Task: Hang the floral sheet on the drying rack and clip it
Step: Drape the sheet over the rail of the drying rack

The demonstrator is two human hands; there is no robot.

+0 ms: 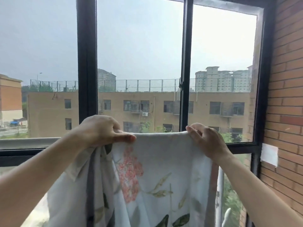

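We grip the sheet [164, 169] along its top edge, left hand [101, 130] at left, right hand [206, 141] at right. It hangs before the window [86, 63]; the wall [287, 79] stands right of both.

The floral sheet [160, 169] we hold is thin woven cloth, matt and soft-looking, with pink blossoms and green leaves printed flat on its pale ground. Under our left hand [101, 130] it gathers into limp folds. The window frame [86, 63] looks like dark painted metal, smooth with a dull sheen, and its glass [139, 38] is clear and slick. The wall [285, 71] is rough, matt orange brick with paler mortar joints, and a white patch [269, 154] on it looks like matt paper. A pale grey pole [220, 182] beside the sheet looks smooth; we cannot tell whether it is metal or plastic.
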